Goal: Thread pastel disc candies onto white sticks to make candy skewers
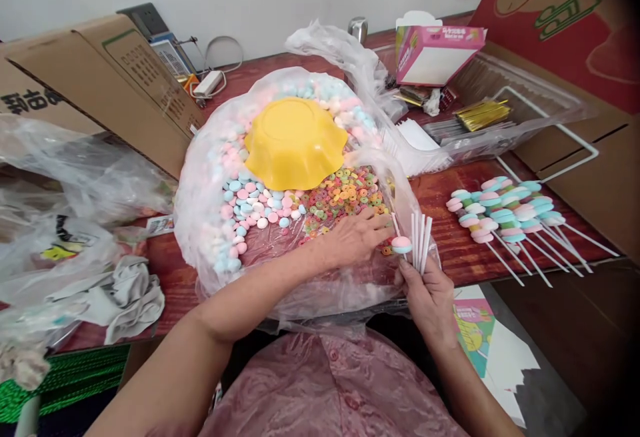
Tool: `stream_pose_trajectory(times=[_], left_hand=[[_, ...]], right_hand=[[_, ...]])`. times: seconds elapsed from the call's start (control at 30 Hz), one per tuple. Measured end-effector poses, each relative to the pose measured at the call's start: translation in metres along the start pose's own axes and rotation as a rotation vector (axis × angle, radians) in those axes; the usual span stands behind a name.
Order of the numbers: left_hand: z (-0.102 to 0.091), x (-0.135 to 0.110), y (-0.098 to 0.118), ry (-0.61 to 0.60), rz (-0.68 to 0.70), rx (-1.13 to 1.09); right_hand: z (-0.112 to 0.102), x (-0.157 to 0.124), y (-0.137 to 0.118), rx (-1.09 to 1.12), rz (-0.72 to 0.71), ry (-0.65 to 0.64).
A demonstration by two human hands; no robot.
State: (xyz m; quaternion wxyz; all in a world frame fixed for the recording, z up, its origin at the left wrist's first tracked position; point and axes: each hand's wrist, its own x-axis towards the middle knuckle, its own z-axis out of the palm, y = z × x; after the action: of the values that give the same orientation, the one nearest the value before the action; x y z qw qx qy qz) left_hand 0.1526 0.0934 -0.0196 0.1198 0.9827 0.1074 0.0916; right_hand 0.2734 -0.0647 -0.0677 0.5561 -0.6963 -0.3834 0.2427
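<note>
My left hand (359, 237) reaches into a big clear plastic bag (210, 223), fingers curled among small coloured ring candies (343, 198). My right hand (429, 293) is closed round a bunch of white sticks (419, 240); one stick carries a pink-and-blue marshmallow candy (401, 245). Pastel marshmallow discs (253, 203) fill the rest of the bag. A yellow wavy-edged bowl (293, 142) lies upside down on them.
Finished candy skewers (505, 213) lie in a row on the red table at right. Cardboard boxes (115, 77) stand at left and right (575, 30). A pink box (435, 53), gold twist ties (483, 115) and grey cloth (133, 297) lie around.
</note>
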Motion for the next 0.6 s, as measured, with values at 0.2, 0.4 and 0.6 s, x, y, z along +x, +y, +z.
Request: stream_pose_trajectory(times=[0.2,0.4,0.6], left_hand=[[-0.001,-0.013,-0.007,-0.09,0.041,0.092],[-0.006,-0.079,-0.017,0.21,-0.178,-0.261],[-0.011,-0.099,-0.013,0.371,-0.418,-0.485]], right_hand=[[0.0,0.001,-0.004,-0.149,-0.066,-0.041],[-0.003,0.005,-0.001,-0.204,-0.07,-0.134],[-0.003,0.005,0.001,-0.238,-0.056,-0.151]])
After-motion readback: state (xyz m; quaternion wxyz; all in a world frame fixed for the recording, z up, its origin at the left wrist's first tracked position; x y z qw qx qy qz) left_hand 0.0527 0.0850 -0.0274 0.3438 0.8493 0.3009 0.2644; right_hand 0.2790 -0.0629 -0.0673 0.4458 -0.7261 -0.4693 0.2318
